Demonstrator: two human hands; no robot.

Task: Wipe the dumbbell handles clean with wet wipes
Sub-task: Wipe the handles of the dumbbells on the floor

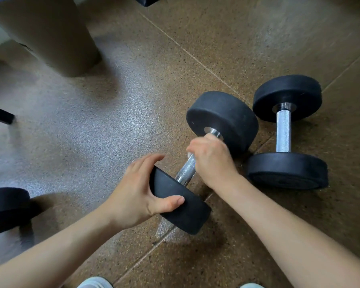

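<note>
Your left hand [139, 192] grips near dumbbell head [187, 213] to stop roll; right hand [213, 161], 1 o'clock, wraps wet wipe [189, 155] round handle [186, 170].

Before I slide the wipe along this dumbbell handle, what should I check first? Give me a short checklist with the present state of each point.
1. Left hand grips the near weight head, steadying it: ok.
2. Right hand is wrapped round the handle: ok.
3. Wipe sits under the palm: cannot tell, only a white corner shows.
4. Handle below the right hand is bare and free: ok.
5. Second dumbbell is clear of this one: cannot tell, the heads lie very close.
</note>
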